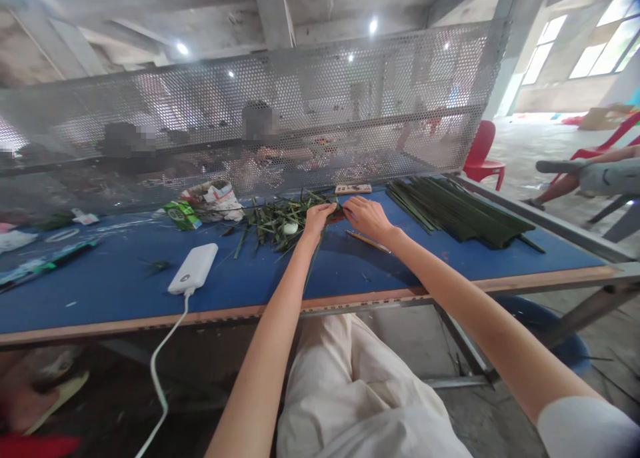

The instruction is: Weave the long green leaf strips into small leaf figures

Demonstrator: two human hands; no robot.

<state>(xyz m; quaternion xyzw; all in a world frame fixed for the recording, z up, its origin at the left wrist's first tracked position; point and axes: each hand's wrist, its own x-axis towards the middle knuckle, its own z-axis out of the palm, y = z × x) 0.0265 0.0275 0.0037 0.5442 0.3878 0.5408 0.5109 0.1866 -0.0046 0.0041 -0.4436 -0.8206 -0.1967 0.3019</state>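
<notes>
My left hand (320,219) is closed, thumb against fingers, on a narrow green leaf strip (313,261) that hangs down toward the table's front edge. Close beside it, my right hand (367,215) has bent fingers at the same small green and brown piece; the fingertips' exact hold is hard to make out. A heap of cut green leaf pieces (273,218) lies just left of my hands, with a small white round object (290,229) on it. Under my right hand a slim yellowish pen-like tool (369,242) rests on the table.
A stack of long green leaves (460,211) lies at the right of the blue table (250,278). To the left are a white power bank (194,269) with a cable, a green packet (182,215) and a crumpled bag (223,201). A perforated metal screen (310,111) stands behind; people sit beyond it.
</notes>
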